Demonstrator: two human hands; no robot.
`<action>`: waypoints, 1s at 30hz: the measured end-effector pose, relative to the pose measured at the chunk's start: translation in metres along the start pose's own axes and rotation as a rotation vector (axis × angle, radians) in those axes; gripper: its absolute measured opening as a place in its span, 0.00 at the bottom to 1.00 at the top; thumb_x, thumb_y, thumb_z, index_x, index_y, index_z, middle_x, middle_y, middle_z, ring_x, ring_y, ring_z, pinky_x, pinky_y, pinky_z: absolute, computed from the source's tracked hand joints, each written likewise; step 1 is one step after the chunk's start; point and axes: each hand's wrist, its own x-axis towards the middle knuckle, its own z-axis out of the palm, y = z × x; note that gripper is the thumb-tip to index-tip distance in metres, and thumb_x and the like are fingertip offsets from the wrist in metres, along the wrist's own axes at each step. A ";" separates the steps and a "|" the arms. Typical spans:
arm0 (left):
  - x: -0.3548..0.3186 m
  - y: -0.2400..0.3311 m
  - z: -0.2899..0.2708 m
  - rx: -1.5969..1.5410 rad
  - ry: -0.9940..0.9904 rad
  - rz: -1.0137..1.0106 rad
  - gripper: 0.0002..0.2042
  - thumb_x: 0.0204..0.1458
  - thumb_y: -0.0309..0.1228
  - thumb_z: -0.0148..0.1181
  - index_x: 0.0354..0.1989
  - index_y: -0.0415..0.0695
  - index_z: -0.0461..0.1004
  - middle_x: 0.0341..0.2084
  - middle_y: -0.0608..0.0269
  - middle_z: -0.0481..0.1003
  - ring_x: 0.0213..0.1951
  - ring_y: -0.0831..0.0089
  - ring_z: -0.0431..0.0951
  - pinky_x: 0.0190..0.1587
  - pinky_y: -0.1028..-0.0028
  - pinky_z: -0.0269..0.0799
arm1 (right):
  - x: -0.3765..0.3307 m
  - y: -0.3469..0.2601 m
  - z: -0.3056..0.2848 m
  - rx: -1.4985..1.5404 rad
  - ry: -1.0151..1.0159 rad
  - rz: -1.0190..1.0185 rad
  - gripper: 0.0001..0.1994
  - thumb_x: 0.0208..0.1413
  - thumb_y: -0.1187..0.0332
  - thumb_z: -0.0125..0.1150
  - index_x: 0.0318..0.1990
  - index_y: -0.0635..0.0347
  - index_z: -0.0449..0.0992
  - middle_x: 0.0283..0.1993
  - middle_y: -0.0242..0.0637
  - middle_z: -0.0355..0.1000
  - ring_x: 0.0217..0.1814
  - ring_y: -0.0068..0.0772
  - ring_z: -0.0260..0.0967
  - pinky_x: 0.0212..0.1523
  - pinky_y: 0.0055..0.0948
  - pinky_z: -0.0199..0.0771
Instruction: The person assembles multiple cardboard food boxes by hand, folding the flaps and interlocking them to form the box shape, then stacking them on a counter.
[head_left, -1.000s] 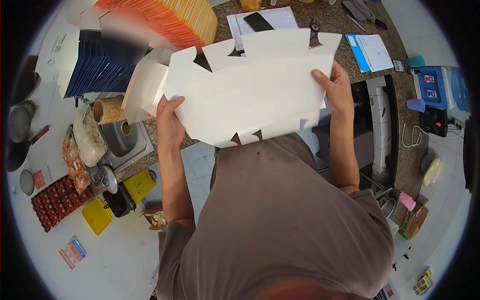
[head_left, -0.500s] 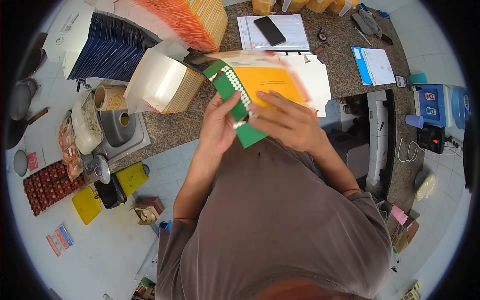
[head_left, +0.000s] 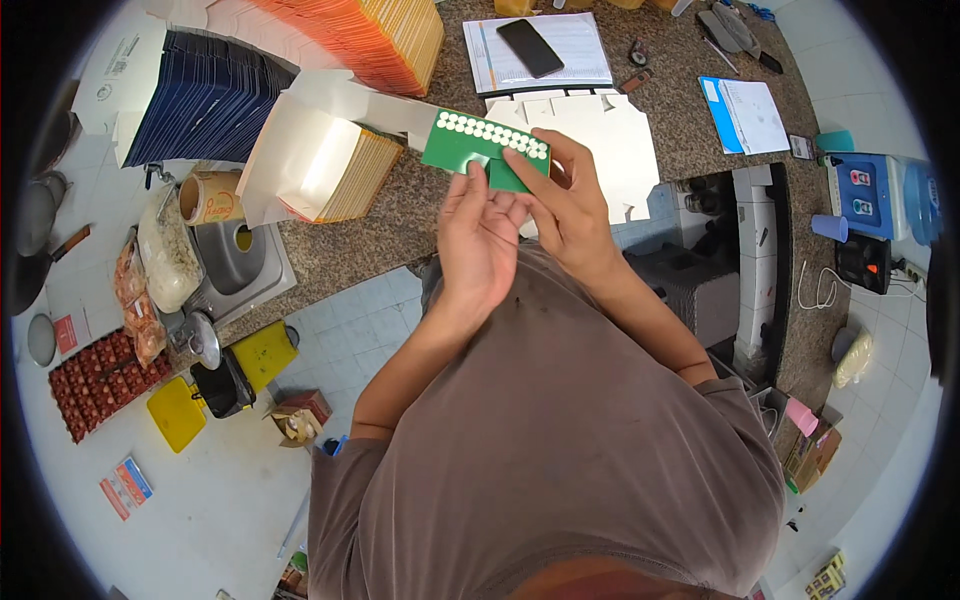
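Note:
A green cardboard piece (head_left: 465,150) with rows of white round dots is held up in front of my chest, above the counter's near edge. My left hand (head_left: 475,245) grips its lower edge from below, the thumb on the green face. My right hand (head_left: 580,200) holds its right end, with the index finger lying across the face. The back of the piece is hidden. Behind my right hand, white flat carton blanks (head_left: 615,145) with notched edges lie on the counter.
Stacked blue cartons (head_left: 210,95), orange cartons (head_left: 370,35) and nested yellow-edged cartons (head_left: 365,180) stand at the left. A black phone (head_left: 530,48) rests on papers at the back. Blue-edged papers (head_left: 750,120) lie right. A sink (head_left: 240,260) is at the left.
The green piece has turned from slanting to nearly level, and its yellow printed panel no longer shows. My right hand has moved from the yellow panel onto the piece's right end.

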 end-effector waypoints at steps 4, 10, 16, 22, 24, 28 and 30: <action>-0.001 -0.006 0.005 0.027 0.051 0.031 0.17 0.75 0.34 0.48 0.67 0.40 0.66 0.59 0.59 0.75 0.59 0.71 0.77 0.61 0.66 0.75 | 0.002 -0.001 0.011 -0.009 0.088 0.010 0.26 0.56 0.77 0.70 0.64 0.56 0.80 0.66 0.56 0.61 0.69 0.56 0.66 0.68 0.49 0.72; 0.001 0.014 -0.014 0.429 0.132 0.067 0.13 0.73 0.30 0.54 0.55 0.34 0.79 0.40 0.67 0.82 0.35 0.86 0.76 0.35 0.81 0.73 | 0.001 -0.023 0.004 0.042 -0.036 0.203 0.19 0.56 0.79 0.69 0.55 0.61 0.77 0.54 0.45 0.63 0.56 0.41 0.69 0.60 0.35 0.74; -0.026 0.061 -0.046 0.845 -0.236 -0.515 0.11 0.71 0.29 0.58 0.53 0.37 0.82 0.34 0.73 0.81 0.32 0.90 0.73 0.33 0.81 0.67 | -0.018 0.011 -0.007 0.491 0.072 0.371 0.13 0.67 0.71 0.60 0.56 0.62 0.78 0.62 0.43 0.70 0.64 0.36 0.68 0.65 0.33 0.68; -0.046 0.053 -0.059 0.767 -0.265 -0.666 0.19 0.70 0.28 0.59 0.66 0.38 0.70 0.39 0.69 0.83 0.39 0.86 0.79 0.44 0.80 0.75 | -0.005 -0.002 -0.017 0.335 -0.719 0.132 0.13 0.57 0.76 0.64 0.50 0.58 0.82 0.69 0.46 0.71 0.75 0.52 0.64 0.72 0.50 0.66; -0.052 0.050 -0.063 0.806 -0.239 -0.634 0.25 0.69 0.27 0.60 0.73 0.39 0.63 0.40 0.67 0.83 0.39 0.86 0.80 0.43 0.80 0.75 | 0.001 -0.008 -0.024 0.253 -0.705 0.052 0.13 0.57 0.75 0.65 0.50 0.57 0.82 0.70 0.46 0.70 0.74 0.51 0.65 0.72 0.48 0.65; -0.051 0.047 -0.056 0.719 -0.290 -0.601 0.30 0.68 0.24 0.60 0.76 0.39 0.57 0.40 0.66 0.84 0.39 0.87 0.80 0.42 0.81 0.75 | 0.003 -0.014 -0.019 0.049 -0.393 0.146 0.14 0.57 0.74 0.68 0.51 0.56 0.82 0.74 0.46 0.68 0.75 0.51 0.65 0.70 0.44 0.68; -0.051 0.050 -0.054 0.742 -0.269 -0.604 0.31 0.68 0.24 0.60 0.77 0.38 0.57 0.39 0.65 0.84 0.38 0.87 0.80 0.42 0.81 0.75 | 0.000 -0.014 -0.017 0.067 -0.378 0.200 0.12 0.57 0.74 0.68 0.49 0.57 0.82 0.74 0.46 0.68 0.74 0.51 0.67 0.69 0.43 0.69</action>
